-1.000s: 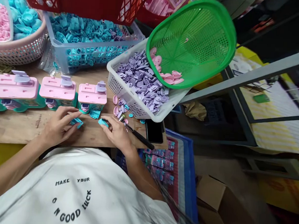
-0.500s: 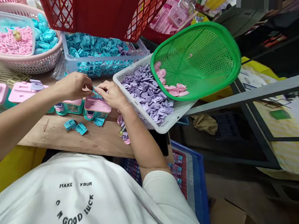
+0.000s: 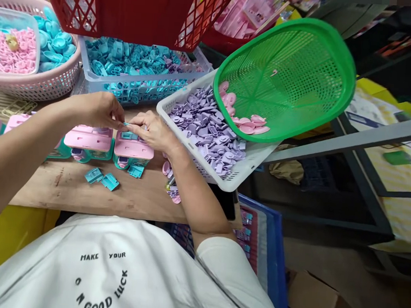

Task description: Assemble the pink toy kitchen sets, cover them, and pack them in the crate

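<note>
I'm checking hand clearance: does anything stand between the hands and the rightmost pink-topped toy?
Only a small blue piece, at the left hand and right hand over the toy; nothing else visible intervenes.

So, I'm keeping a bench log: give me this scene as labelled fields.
Left hand: at a small blue piece atop the rightmost pink-topped toy
Right hand: close beside it, over the same toy
Table: two loose blue pieces close together
White basket: purple parts
Green basket: tilted over the white one, holding pink pieces
</note>
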A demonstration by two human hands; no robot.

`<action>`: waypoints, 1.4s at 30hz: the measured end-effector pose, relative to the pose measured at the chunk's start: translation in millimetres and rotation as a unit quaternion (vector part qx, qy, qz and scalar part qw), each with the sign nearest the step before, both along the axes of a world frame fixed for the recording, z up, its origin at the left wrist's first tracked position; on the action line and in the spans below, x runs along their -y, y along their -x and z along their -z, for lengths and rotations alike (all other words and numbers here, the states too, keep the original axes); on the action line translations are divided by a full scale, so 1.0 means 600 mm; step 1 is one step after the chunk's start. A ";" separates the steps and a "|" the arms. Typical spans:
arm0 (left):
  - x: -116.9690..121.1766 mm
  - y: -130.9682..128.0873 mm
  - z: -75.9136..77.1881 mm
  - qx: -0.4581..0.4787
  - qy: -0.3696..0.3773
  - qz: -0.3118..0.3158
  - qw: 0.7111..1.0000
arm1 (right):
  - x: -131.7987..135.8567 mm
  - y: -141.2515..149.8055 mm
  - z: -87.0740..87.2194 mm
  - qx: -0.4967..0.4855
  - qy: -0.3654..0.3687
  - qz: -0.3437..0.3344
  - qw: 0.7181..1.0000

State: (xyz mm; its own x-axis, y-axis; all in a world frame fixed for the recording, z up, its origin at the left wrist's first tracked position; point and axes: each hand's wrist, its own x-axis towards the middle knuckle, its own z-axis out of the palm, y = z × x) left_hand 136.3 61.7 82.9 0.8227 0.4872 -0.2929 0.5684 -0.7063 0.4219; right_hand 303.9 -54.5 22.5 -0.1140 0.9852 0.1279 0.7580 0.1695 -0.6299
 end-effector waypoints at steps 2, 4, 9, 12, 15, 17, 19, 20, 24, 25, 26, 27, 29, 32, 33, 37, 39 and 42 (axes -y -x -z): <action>-0.002 -0.003 -0.002 -0.060 -0.005 0.002 0.998 | 0.007 0.005 -0.003 0.029 -0.007 0.006 1.000; -0.001 -0.003 0.000 -0.079 0.000 0.006 0.997 | 0.017 0.012 -0.003 0.047 -0.003 0.017 0.999; -0.004 -0.002 0.010 -0.063 0.023 0.015 0.998 | 0.028 0.029 0.004 0.065 0.002 0.059 0.996; 0.009 0.001 0.002 -0.077 -0.012 0.004 0.997 | 0.029 0.036 -0.006 0.069 0.005 0.081 0.994; 0.048 0.028 -0.004 0.009 -0.143 -0.005 0.990 | 0.054 0.053 -0.023 0.076 -0.047 0.126 0.988; 0.087 0.068 0.006 0.135 -0.196 0.007 0.971 | 0.090 0.076 -0.025 0.069 -0.108 0.151 0.980; 0.132 0.122 0.034 0.247 -0.183 0.014 0.952 | 0.138 0.108 -0.014 0.056 -0.126 0.126 0.982; 0.156 0.151 0.054 0.277 -0.164 0.011 0.947 | 0.162 0.127 -0.003 0.057 -0.111 0.097 0.987; 0.229 0.245 0.152 0.286 -0.124 -0.033 0.950 | 0.218 0.192 0.068 0.094 -0.007 0.031 0.995; 0.240 0.257 0.172 0.278 -0.130 -0.034 0.951 | 0.220 0.201 0.083 0.084 0.006 0.038 0.996; 0.247 0.264 0.188 0.278 -0.141 -0.033 0.950 | 0.218 0.206 0.095 0.054 0.013 0.048 0.997; 0.252 0.268 0.198 0.285 -0.152 -0.027 0.946 | 0.213 0.209 0.102 0.005 0.019 0.060 0.998; 0.253 0.267 0.202 0.313 -0.162 -0.008 0.936 | 0.202 0.209 0.103 -0.134 0.039 0.077 0.987; 0.238 0.258 0.181 0.376 -0.133 -0.006 0.917 | 0.183 0.208 0.080 -0.307 0.092 0.070 0.945; 0.229 0.256 0.169 0.393 -0.115 -0.013 0.912 | 0.176 0.208 0.069 -0.320 0.090 0.068 0.941; 0.179 0.252 0.114 0.396 -0.030 -0.041 0.917 | 0.128 0.205 0.013 -0.178 -0.072 0.043 0.980; 0.145 0.250 0.083 0.375 -0.016 -0.059 0.925 | 0.090 0.200 -0.016 -0.097 -0.131 -0.005 0.987; 0.081 0.240 0.045 0.305 -0.075 -0.077 0.946 | 0.026 0.193 -0.052 0.009 -0.107 -0.019 0.994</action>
